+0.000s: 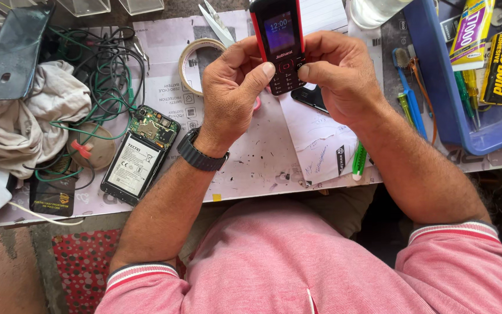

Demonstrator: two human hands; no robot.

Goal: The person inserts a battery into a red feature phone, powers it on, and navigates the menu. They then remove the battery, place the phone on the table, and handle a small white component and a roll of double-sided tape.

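At the upper middle of the head view, a small red and black keypad phone (pixel 280 43) stands lengthwise, screen end toward the top edge, keypad end down between both hands. Left hand (pixel 235 87) and right hand (pixel 337 72) each close their grip on its lower half from either side, both thumbs meeting on the keys, equally near. Beneath lies the paper-covered table (pixel 262 163); an opened smartphone (pixel 140 156) rests lower left, a tape roll (pixel 196 61) just behind the left hand.
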